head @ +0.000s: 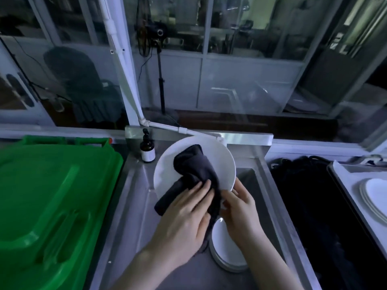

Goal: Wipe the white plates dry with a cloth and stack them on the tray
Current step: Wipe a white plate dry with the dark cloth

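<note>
Plate [165, 170] over sink [129, 206], right hand [240, 208] gripping near rim, left hand [184, 218] pressing cloth [194, 168]

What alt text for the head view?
A left hand presses a dark cloth onto a tilted white plate, its lower rim gripped by the right hand, over a steel sink. A stack of plates sits in the sink below; more plates lie on a tray at right, a green bin lid at left.

Dark cloth [194, 170] drapes the tilted white plate [167, 174]; plate stack [226, 248] below, more plates [377, 193] on the tray [345, 181].
</note>
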Available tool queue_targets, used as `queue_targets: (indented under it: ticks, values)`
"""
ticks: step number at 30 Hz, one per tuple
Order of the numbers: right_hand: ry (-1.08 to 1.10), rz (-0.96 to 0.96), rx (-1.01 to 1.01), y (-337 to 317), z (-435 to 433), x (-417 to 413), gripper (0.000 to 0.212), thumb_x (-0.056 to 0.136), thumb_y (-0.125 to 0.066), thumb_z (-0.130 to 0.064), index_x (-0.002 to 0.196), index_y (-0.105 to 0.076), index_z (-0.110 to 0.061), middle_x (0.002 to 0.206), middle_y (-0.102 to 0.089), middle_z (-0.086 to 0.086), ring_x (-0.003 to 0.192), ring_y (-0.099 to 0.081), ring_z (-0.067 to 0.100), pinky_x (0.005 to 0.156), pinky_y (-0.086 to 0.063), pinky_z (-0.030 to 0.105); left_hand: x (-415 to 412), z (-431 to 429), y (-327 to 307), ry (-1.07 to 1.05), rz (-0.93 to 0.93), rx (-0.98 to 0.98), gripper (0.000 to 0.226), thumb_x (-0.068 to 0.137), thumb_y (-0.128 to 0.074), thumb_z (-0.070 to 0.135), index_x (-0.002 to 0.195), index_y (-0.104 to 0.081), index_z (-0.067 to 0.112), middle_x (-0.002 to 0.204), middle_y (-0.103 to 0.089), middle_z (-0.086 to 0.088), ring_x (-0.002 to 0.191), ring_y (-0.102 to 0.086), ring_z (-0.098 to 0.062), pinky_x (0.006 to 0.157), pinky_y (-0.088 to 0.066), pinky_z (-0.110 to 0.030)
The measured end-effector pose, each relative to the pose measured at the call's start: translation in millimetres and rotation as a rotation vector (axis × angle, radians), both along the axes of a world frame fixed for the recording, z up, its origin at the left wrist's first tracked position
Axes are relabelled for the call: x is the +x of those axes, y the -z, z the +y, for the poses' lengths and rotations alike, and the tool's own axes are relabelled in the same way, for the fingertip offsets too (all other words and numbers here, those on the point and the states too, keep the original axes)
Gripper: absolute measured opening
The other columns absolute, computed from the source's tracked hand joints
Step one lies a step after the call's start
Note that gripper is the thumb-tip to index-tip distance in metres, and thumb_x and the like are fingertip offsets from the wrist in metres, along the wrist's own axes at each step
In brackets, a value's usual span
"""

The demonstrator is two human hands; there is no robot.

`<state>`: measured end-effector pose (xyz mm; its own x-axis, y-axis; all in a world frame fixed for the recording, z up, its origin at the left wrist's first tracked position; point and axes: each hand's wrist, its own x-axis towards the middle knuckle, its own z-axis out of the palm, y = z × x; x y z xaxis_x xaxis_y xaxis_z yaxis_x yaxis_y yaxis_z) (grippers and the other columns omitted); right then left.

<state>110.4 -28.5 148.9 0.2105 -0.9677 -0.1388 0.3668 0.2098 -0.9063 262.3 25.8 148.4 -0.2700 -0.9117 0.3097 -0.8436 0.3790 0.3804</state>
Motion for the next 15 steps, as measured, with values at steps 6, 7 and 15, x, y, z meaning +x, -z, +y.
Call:
queue_targets:
  ticks: [6, 7, 15]
  values:
    - [0.043, -0.007, -0.021, 10, 10, 33, 0.05, 0.095, -0.042, 0.009, 0.125, -0.068, -0.021, 0.114, -0.072, 0.02, 0.101, -0.068, 0.033, 0.085, -0.054, 0.041, 18, -62, -3, -0.002, 0.136, 0.096, 0.051, 0.105, -0.035, 0.027, 0.154, -0.024, 0.021, 0.163, -0.005, 0.009, 0.151, 0.0, -0.011, 0.122, -0.003, -0.034]
    - [0.04, 0.006, -0.021, 8, 11, 34, 0.052, 0.095, -0.042, 0.01, 0.125, -0.068, -0.022, 0.116, -0.071, 0.02, 0.103, -0.069, 0.03, 0.084, -0.056, 0.039, 23, -69, 0, -0.023, 0.142, 0.103, 0.052, 0.105, -0.038, 0.027, 0.154, -0.023, 0.021, 0.163, -0.003, 0.007, 0.151, 0.0, -0.013, 0.122, -0.004, -0.037]
    - [0.119, 0.051, -0.053, -15, -7, 7, 0.043, 0.08, -0.06, 0.0, 0.117, -0.07, -0.019, 0.09, -0.07, 0.008, 0.076, -0.065, 0.019, 0.055, -0.054, 0.032, 56, -60, 16, -0.1, 0.045, 0.071, 0.055, 0.105, -0.033, 0.037, 0.154, -0.02, 0.017, 0.163, -0.002, 0.004, 0.152, 0.0, -0.017, 0.123, -0.003, -0.033]
